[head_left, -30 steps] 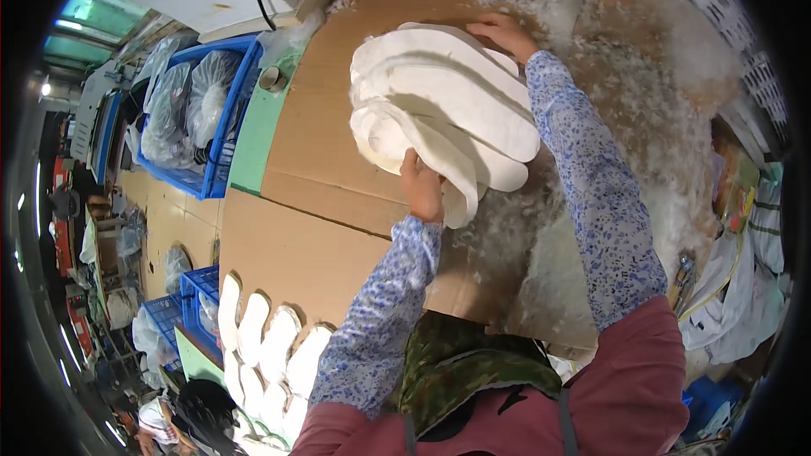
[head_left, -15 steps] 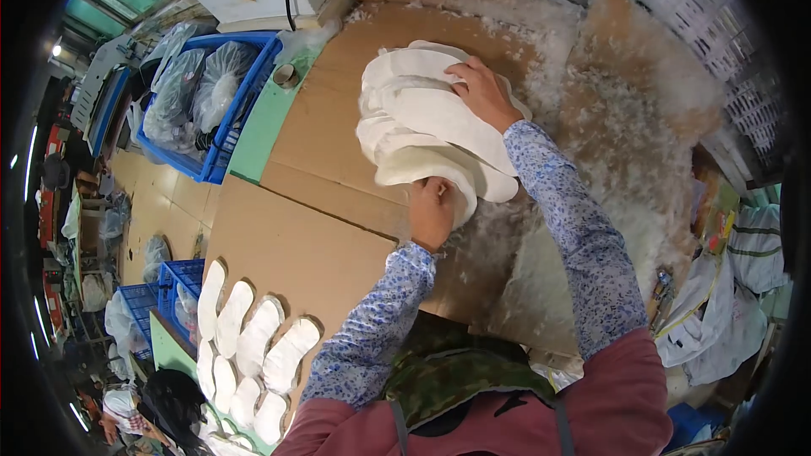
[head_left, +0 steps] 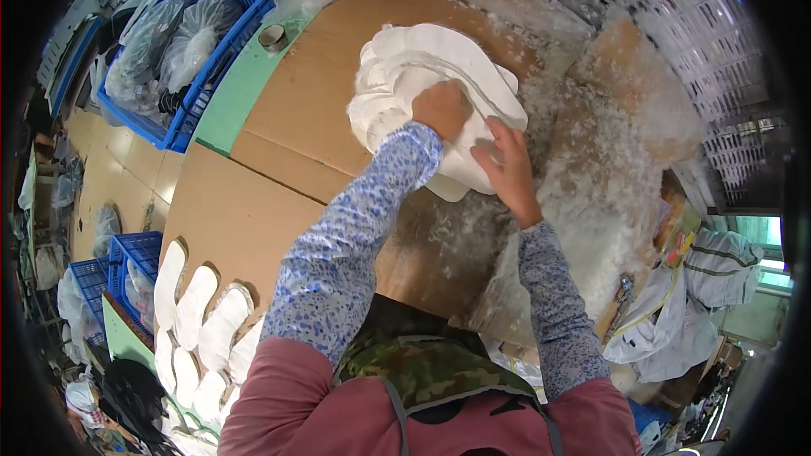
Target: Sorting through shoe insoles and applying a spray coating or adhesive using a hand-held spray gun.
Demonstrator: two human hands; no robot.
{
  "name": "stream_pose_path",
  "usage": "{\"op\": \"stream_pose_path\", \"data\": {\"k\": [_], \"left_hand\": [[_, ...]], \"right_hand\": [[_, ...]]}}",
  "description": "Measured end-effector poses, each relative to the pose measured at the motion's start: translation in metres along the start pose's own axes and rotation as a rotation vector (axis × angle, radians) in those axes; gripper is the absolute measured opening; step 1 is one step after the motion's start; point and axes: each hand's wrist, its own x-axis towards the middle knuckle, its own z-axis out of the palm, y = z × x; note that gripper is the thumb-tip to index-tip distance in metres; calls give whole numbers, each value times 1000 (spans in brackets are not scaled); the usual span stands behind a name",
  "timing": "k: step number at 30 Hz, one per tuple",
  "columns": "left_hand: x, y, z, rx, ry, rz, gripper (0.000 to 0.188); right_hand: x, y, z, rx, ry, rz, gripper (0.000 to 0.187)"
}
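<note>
- While the pile of white pads (head_left: 469, 59) lies on the cardboard (head_left: 287, 171), its uneven overlaps suggest ordering remains.
- Left hand (head_left: 443, 108): fingers curled down onto the pile; whether they grip is hidden.
- Right hand (head_left: 509, 160): fingers parted at the pile's right side, apparently gripping nothing.
- Lower left, separate pads (head_left: 221, 327) lie already in rows.

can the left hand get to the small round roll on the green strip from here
Probably yes: between the left hand and the small round roll lie only low white pieces and flat cardboard, though it may need stretching.
</note>
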Motion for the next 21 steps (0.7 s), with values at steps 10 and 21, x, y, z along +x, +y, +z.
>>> {"op": "stream_pose_path", "data": {"k": [10,21], "left_hand": [[22,-85,-52,-591,-42,-84,12],[-165,-22,10,-1397,94,-792,8]], "right_hand": [[77,27,45,-349,-45,-229,68],[34,1,27,-353,95,-129,62]]}}
